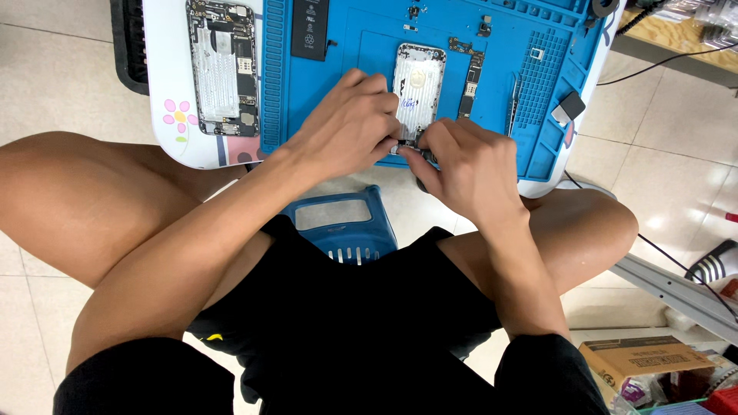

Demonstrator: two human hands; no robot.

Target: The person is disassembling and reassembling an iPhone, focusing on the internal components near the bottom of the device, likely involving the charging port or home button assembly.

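A blue repair mat [323,115] covers the tabletop. On it lies an emptied silver phone shell [419,77] (stripped board beside). Left hand [350,127] and right hand [469,165] fingers pinch its near end, probably seating a small part; steady pressure comes next.

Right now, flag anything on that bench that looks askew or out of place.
Little stands out. The opened phone lies off the blue mat, on the white table beside it. Both the left hand and right hand work at the lower end of the silver phone shell. Loose parts sit tidily on the mat.
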